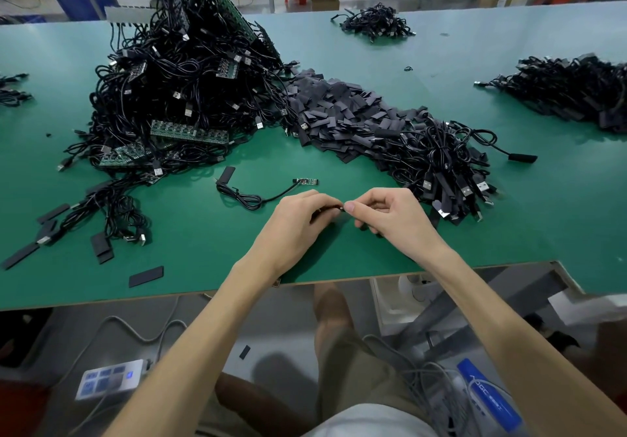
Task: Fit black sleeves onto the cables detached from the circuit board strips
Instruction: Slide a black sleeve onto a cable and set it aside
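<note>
Both hands meet near the front edge of the green table [190, 267]. My left hand [298, 219] curls round a small black piece, mostly hidden under the fingers. My right hand [383, 212] pinches its end between thumb and fingers; whether this is a sleeve or a cable end I cannot tell. Just beyond them lies a loose black cable [247, 197] with a small bare circuit board [307, 182] at one end and a black sleeve [226, 174] at the other. A heap of black sleeves [342, 114] spreads behind.
A tall tangle of cables on green circuit board strips [176, 90] fills the left. Cables with USB plugs [448, 172] lie right of my hands. Other cable piles sit at far right [573, 90] and at the back [376, 23]. Loose sleeves [146, 276] lie front left.
</note>
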A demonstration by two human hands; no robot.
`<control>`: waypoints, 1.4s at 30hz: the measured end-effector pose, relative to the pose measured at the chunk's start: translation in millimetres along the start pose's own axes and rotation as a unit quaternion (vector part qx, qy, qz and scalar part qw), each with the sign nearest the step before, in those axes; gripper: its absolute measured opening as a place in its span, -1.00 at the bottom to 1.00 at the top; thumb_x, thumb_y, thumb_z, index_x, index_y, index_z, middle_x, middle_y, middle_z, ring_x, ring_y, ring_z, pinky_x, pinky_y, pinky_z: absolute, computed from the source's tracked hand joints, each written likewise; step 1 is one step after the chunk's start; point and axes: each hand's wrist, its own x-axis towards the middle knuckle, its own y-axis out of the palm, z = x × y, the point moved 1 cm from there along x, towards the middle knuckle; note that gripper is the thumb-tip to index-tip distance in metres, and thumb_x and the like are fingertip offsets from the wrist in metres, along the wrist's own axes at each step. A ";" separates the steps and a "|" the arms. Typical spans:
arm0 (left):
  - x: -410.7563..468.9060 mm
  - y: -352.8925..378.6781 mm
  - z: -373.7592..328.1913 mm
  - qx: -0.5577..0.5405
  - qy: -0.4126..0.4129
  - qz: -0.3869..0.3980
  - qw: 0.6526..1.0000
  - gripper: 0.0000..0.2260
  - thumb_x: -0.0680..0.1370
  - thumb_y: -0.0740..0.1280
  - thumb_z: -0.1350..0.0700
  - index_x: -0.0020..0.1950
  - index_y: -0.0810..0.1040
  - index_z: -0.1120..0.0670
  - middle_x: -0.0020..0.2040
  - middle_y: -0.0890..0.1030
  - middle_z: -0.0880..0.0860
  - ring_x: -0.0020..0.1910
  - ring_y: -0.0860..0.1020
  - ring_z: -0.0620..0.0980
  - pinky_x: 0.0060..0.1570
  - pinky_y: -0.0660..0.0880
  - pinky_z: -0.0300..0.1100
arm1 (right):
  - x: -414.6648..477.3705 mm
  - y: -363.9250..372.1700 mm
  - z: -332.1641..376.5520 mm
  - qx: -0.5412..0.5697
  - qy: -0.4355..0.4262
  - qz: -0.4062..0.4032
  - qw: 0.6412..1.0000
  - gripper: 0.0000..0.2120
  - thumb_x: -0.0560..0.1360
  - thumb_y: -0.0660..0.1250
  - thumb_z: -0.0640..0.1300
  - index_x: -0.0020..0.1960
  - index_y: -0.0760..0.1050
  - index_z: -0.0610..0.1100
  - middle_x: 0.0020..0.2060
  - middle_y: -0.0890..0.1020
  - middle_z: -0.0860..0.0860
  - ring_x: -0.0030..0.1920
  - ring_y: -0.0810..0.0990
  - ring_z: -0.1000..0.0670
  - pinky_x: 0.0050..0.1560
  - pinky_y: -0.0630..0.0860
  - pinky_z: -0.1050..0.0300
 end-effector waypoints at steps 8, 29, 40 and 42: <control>-2.6 -1.2 0.9 -0.041 -0.025 -0.018 0.999 -0.99 0.58 0.45 0.14 -0.04 0.65 0.04 -0.25 0.58 -0.22 -0.23 0.56 -0.22 -0.17 0.47 -0.34 | -1.1 -1.0 0.4 0.015 0.000 0.008 1.000 -0.87 0.53 0.51 -0.07 -0.09 0.69 -0.15 -0.32 0.70 -0.05 -0.40 0.51 0.11 -0.37 0.42 0.34; -3.0 -1.4 2.9 -0.101 -0.072 -0.027 0.992 -0.90 0.51 0.50 0.21 -0.13 0.67 0.02 -0.30 0.65 -0.08 -0.33 0.60 -0.11 -0.22 0.54 -0.21 | -2.2 0.8 -3.4 -0.034 -0.041 0.031 0.998 -0.84 0.41 0.61 -0.13 -0.03 0.70 -0.05 -0.25 0.73 0.02 -0.36 0.54 0.09 -0.25 0.55 0.20; -3.5 -1.8 -0.1 -0.073 -0.045 -0.013 0.996 -0.94 0.51 0.50 0.23 -0.11 0.69 0.07 -0.31 0.61 -0.15 -0.30 0.56 -0.18 -0.24 0.41 -0.43 | -2.0 0.1 -2.6 -0.018 -0.040 0.038 0.998 -0.85 0.42 0.59 -0.20 -0.03 0.70 -0.10 -0.24 0.74 -0.01 -0.33 0.61 0.08 -0.27 0.56 0.23; -3.6 -1.6 0.2 -0.077 -0.046 -0.011 0.996 -0.94 0.51 0.50 0.22 -0.11 0.69 0.06 -0.30 0.63 -0.11 -0.31 0.56 -0.17 -0.24 0.44 -0.37 | -2.2 0.7 -2.6 -0.017 -0.039 0.036 0.998 -0.85 0.42 0.59 -0.20 -0.03 0.70 -0.11 -0.24 0.74 -0.01 -0.31 0.63 0.06 -0.26 0.55 0.23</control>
